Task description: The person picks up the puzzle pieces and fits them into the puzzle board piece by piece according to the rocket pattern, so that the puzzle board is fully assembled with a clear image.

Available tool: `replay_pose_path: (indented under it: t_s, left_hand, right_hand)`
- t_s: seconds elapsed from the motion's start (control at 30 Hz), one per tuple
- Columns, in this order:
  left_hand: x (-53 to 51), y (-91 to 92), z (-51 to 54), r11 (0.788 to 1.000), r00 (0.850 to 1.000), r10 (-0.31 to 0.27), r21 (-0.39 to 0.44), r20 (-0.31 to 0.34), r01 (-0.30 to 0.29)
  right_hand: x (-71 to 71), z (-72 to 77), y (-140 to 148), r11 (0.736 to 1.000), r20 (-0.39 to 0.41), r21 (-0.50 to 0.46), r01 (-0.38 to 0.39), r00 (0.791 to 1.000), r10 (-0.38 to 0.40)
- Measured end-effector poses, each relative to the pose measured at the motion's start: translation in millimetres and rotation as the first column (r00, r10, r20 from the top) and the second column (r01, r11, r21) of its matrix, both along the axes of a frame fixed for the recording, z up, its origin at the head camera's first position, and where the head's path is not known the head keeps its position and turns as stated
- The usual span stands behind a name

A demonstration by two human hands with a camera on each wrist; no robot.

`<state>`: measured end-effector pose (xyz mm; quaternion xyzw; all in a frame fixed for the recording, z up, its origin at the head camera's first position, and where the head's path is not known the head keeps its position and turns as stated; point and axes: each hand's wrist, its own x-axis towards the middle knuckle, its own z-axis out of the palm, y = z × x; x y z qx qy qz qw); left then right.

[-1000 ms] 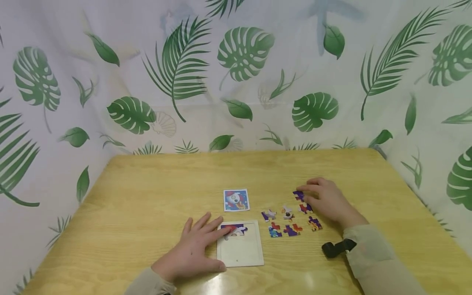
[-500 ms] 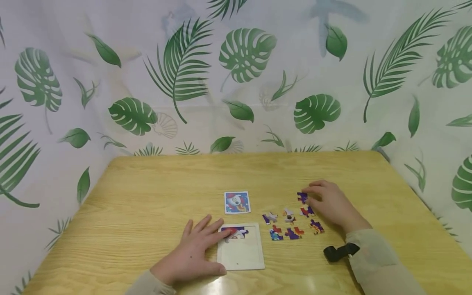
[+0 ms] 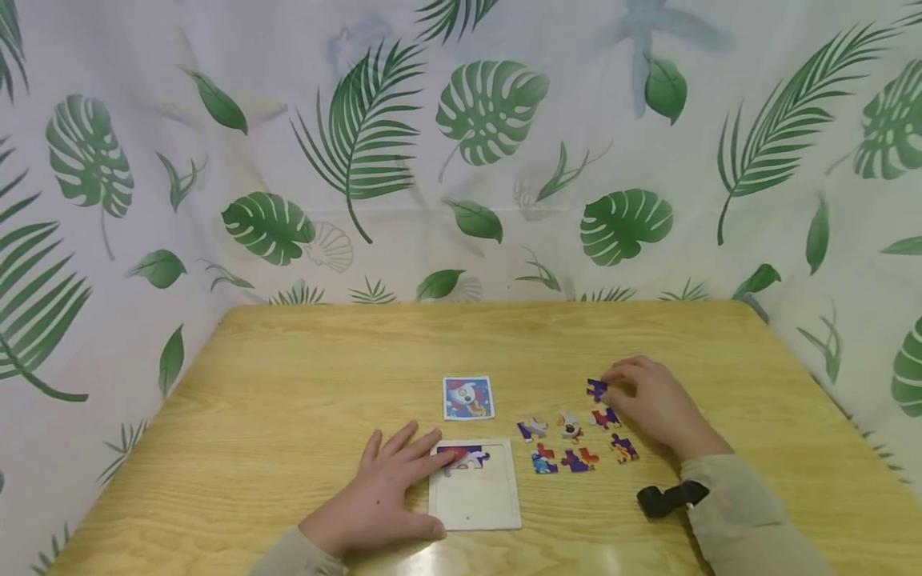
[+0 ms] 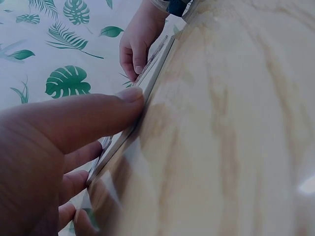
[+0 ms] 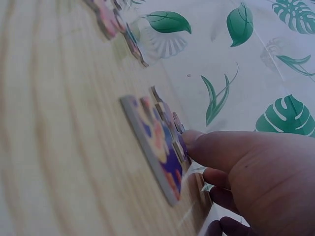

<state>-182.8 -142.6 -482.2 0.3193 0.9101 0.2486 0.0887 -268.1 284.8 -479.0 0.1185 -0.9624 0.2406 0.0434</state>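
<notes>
My left hand (image 3: 392, 492) lies with its fingers spread on the left side of a pale square puzzle tray (image 3: 475, 504). Its index fingertip rests on the joined puzzle pieces (image 3: 471, 458) at the tray's upper left; the thumb touches the lower left edge. To the right, my right hand (image 3: 655, 400) pinches a purple puzzle piece (image 3: 595, 390) between thumb and index finger, at table level. A red and purple piece (image 3: 605, 418) is just below it. In the right wrist view the thumb (image 5: 197, 140) meets the far pieces, partly hidden behind a nearer piece (image 5: 157, 142).
Several loose pieces lie right of the tray, among them a white one (image 3: 569, 426), an orange and purple one (image 3: 623, 448) and a blue and red one (image 3: 544, 458). A square picture card (image 3: 468, 398) sits beyond the tray. Leaf-printed cloth (image 3: 403, 160) walls the wooden table (image 3: 324, 360).
The head view has shifted slightly. My right hand and the purple piece have moved a little to the right. My left hand keeps its place on the tray.
</notes>
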Motion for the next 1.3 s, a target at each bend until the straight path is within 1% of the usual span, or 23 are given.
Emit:
replay_pose_path:
  t_s: [0.27,0.47,0.6,0.73,0.9,1.1,1.2,1.3]
  left_hand:
    - [1.5,0.6,-4.2,1.000,1.000,-0.005,-0.005,0.013,0.006]
    - [1.1,3.4,-7.7,1.000,1.000,-0.016,0.005,0.012,0.016]
    - [0.9,4.7,-7.7,1.000,1.000,-0.017,0.006,0.016,0.017]
    - [1.1,3.8,-7.0,1.000,1.000,-0.013,-0.009,0.009,0.014]
    - [2.8,-0.3,-5.4,1.000,1.000,0.002,-0.031,-0.009,-0.002]
    - [0.5,0.9,-2.0,0.999,1.000,-0.006,-0.036,-0.024,0.005]
    - [-0.2,1.3,-1.7,0.999,1.000,-0.009,-0.032,-0.022,0.008]
    - [-0.6,0.5,-1.4,0.999,1.000,-0.005,-0.033,-0.024,0.005]
  right_hand:
    - [4.0,-1.2,-1,0.999,-0.005,0.015,0.030,1.000,-0.030]
    - [6.9,-3.4,2,0.999,-0.007,0.005,0.045,0.999,-0.045]
    - [7.3,-4.3,4,0.998,-0.002,-0.010,0.057,0.998,-0.057]
    - [4.7,-5.4,3,0.997,-0.009,-0.032,0.064,0.998,-0.065]
    - [-0.7,-6.3,-2,0.996,-0.013,-0.071,0.050,0.999,-0.051]
    - [2.6,-1.2,-5,0.994,-0.021,-0.096,0.043,0.999,-0.045]
    - [5.0,0.7,-12,0.994,-0.031,-0.109,0.006,0.999,-0.010]
    - [9.2,5.0,-31,0.990,-0.045,-0.130,-0.056,0.998,0.050]
